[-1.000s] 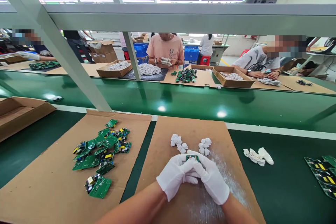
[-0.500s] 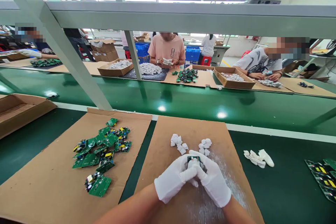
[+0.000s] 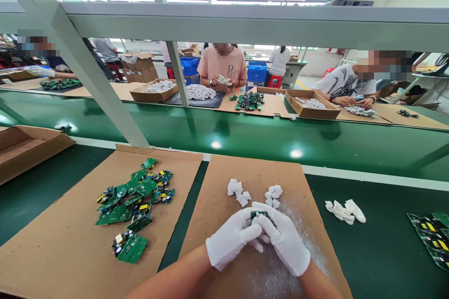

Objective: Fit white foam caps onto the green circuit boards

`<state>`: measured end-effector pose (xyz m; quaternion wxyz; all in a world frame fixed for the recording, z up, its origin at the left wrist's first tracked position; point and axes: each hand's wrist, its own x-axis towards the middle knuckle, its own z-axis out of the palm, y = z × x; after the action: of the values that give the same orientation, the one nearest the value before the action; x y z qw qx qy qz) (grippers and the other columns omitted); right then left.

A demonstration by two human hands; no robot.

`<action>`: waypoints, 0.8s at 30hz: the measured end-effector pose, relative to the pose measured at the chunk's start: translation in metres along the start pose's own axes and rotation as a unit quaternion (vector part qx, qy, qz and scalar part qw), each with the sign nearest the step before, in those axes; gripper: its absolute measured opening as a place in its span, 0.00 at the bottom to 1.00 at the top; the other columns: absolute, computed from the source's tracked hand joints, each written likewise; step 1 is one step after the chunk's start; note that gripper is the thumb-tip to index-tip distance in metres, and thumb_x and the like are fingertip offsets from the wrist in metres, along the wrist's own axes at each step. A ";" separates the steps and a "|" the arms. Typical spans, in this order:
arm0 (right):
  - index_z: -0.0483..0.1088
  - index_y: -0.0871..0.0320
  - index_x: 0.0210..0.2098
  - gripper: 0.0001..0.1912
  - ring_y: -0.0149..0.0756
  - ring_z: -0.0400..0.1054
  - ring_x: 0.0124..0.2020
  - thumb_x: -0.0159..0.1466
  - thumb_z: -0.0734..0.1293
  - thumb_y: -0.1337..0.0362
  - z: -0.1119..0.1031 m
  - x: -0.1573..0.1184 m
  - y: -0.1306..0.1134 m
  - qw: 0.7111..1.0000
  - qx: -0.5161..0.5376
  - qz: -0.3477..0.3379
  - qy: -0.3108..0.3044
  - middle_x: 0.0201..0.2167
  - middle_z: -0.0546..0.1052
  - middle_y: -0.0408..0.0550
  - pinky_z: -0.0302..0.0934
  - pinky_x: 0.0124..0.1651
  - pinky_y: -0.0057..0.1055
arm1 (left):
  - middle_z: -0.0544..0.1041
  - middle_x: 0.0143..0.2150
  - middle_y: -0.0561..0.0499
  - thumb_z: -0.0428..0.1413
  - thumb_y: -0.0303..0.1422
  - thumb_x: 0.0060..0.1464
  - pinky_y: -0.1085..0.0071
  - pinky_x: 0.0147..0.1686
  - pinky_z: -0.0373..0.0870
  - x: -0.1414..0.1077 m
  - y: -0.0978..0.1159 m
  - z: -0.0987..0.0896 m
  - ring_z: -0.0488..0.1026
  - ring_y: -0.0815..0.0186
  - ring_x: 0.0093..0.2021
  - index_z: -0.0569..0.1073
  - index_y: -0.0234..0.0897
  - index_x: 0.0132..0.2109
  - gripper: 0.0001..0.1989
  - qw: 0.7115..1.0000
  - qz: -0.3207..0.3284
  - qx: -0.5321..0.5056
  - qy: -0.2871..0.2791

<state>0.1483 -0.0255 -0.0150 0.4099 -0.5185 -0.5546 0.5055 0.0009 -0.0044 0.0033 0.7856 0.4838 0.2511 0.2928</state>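
Both of my hands wear white gloves and meet over the cardboard sheet in front of me. Between them is a small green circuit board [image 3: 258, 214], mostly hidden by the fingers. My left hand [image 3: 233, 236] is closed round its left side, the thumb lying along the near edge. My right hand [image 3: 283, 238] is closed on the right side, its thumb pressed over the board. Just beyond the fingers lie two small clusters of white lumps [image 3: 239, 192], the right cluster [image 3: 273, 195] closest to my right hand.
Left of me, a heap of green circuit boards [image 3: 135, 196] covers part of another cardboard sheet [image 3: 59, 247]. Crumpled white gloves [image 3: 345, 211] and more boards [image 3: 430, 238] lie to the right. A slanted metal post [image 3: 94, 65] rises ahead; co-workers sit across the green belt [image 3: 245, 135].
My right thumb has shifted slightly on the circuit board, and the fingers of both hands have moved a little. The board stays between my hands in nearly the same place.
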 end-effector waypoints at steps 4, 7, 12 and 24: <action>0.67 0.54 0.50 0.22 0.39 0.69 0.39 0.62 0.58 0.51 0.001 0.000 -0.004 0.999 0.029 0.003 -0.029 0.35 0.77 0.46 0.64 0.44 0.33 | 0.70 0.30 0.46 0.54 0.41 0.50 0.75 0.25 0.67 0.001 -0.003 0.000 0.70 0.67 0.30 0.70 0.30 0.37 0.16 0.998 -0.025 -0.006 0.058; 0.67 0.56 0.50 0.23 0.41 0.66 0.48 0.61 0.59 0.50 0.000 0.001 -0.004 0.998 0.055 0.011 -0.015 0.44 0.75 0.49 0.59 0.52 0.36 | 0.71 0.32 0.45 0.55 0.42 0.49 0.74 0.27 0.68 0.003 -0.005 -0.001 0.71 0.67 0.30 0.70 0.31 0.40 0.18 0.993 -0.058 -0.091 0.044; 0.67 0.60 0.50 0.25 0.40 0.66 0.48 0.63 0.55 0.50 -0.003 0.003 0.002 0.995 0.096 0.018 -0.027 0.46 0.74 0.53 0.56 0.55 0.38 | 0.71 0.33 0.46 0.58 0.38 0.48 0.74 0.31 0.69 0.002 -0.003 -0.004 0.73 0.66 0.33 0.72 0.31 0.39 0.14 0.974 -0.103 -0.202 0.024; 0.68 0.58 0.46 0.20 0.39 0.67 0.43 0.63 0.57 0.52 0.000 0.001 -0.007 0.996 0.076 0.006 -0.041 0.38 0.75 0.48 0.62 0.48 0.36 | 0.74 0.36 0.44 0.55 0.39 0.50 0.75 0.28 0.69 0.003 -0.011 -0.004 0.74 0.66 0.33 0.72 0.32 0.40 0.14 0.972 -0.080 -0.212 0.062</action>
<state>0.1467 -0.0242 -0.0081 0.4223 -0.4682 -0.5280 0.5689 0.0021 -0.0039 -0.0090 0.8739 0.2657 0.2696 0.3050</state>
